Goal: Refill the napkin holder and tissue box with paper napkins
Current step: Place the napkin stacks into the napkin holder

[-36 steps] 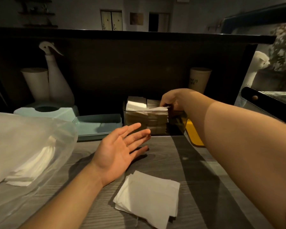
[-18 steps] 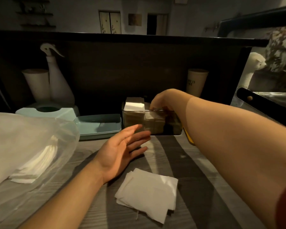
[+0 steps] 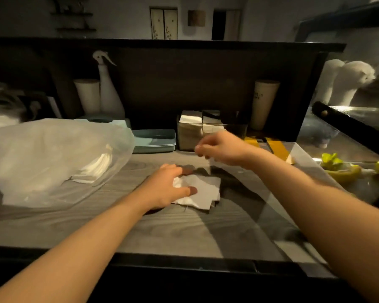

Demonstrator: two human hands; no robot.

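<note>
A small stack of white paper napkins lies on the grey wooden counter. My left hand lies on the stack's left side, thumb and fingers curled around its edge. My right hand hovers blurred just above and beyond the stack, fingers loosely curled, nothing visible in them. Behind it stands the clear napkin holder, partly filled with folded napkins. A teal tissue box shows behind a clear plastic bag holding more napkins.
A teal lid or tray lies left of the holder. A white spray bottle and two pale cups line the dark back wall. Yellow items and a glass case stand to the right.
My right hand has pulled back out of the napkin holder toward me. My left hand has turned palm down and taken hold of the loose napkin stack. The camera has tilted down.
</note>
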